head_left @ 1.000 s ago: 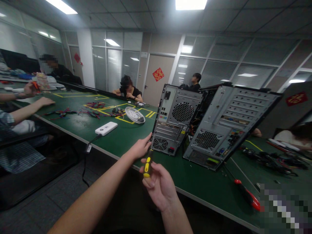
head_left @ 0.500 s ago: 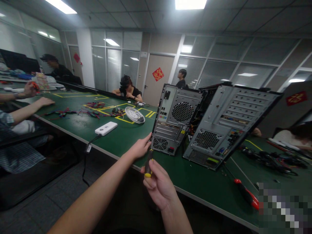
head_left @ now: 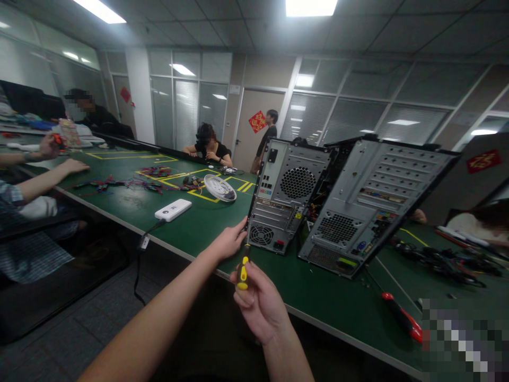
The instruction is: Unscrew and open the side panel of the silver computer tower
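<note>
My right hand [head_left: 260, 300] is closed around the black and yellow handle of a screwdriver [head_left: 243, 273]. The screwdriver points up and away, its front end near the lower left edge of the smaller computer case [head_left: 274, 212]. That case stands on the green table with its back panel facing me. Against its left side lies my left hand [head_left: 228, 241], gripping the lower edge; some of its fingertips are hidden. Close on the right leans a larger computer case [head_left: 345, 212], its back panel also towards me.
A red and black screwdriver [head_left: 401, 315] lies at the right, near a heap of black cables [head_left: 441, 260]. Left of the cases are a white power bank [head_left: 173, 210], a round white dish-like piece [head_left: 220, 188] and tangled wires [head_left: 123, 184]. Several people are around.
The screwdriver handle has turned in my right hand, so its yellow side now faces me. My left hand and both cases stay put. In the background a standing person has moved left.
</note>
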Demonstrator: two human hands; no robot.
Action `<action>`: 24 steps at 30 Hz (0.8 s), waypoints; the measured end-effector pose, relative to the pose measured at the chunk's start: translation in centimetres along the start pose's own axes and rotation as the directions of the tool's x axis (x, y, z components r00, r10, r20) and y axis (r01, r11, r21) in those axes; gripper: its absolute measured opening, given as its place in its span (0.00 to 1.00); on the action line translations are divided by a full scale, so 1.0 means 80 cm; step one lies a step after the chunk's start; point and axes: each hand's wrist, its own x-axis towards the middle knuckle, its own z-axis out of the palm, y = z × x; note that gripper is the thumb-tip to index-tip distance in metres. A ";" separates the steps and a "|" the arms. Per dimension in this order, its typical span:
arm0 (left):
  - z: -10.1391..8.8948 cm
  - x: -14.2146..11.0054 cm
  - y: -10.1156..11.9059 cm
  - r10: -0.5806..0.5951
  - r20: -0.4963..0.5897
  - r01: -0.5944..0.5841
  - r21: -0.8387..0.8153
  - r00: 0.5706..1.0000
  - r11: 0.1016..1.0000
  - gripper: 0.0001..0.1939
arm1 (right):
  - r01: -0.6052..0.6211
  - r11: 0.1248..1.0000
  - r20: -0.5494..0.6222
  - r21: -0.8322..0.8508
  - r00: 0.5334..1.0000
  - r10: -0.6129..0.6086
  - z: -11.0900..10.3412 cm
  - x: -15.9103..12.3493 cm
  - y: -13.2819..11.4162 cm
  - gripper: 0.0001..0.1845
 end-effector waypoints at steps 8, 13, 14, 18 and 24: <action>0.002 0.001 -0.004 0.010 -0.008 -0.010 -0.016 1.000 1.000 0.32 | 0.006 1.000 0.012 -0.029 1.000 -0.005 0.000 -0.001 0.003 0.18; 0.002 0.000 -0.004 0.018 -0.005 -0.018 -0.030 1.000 0.999 0.33 | -0.029 0.999 0.046 0.014 0.999 0.029 -0.004 -0.001 0.001 0.16; 0.002 0.000 -0.003 0.020 -0.004 -0.021 -0.032 1.000 0.999 0.33 | -0.031 0.999 0.044 0.018 0.999 0.030 -0.004 -0.001 0.000 0.16; 0.001 0.000 -0.002 0.017 -0.003 -0.017 -0.024 1.000 1.000 0.33 | -0.013 1.000 0.027 0.015 1.000 0.012 -0.003 -0.001 0.002 0.13; 0.001 0.000 -0.002 0.017 -0.003 -0.017 -0.021 1.000 1.000 0.33 | 0.004 1.000 0.000 -0.030 1.000 -0.004 -0.003 -0.001 0.004 0.18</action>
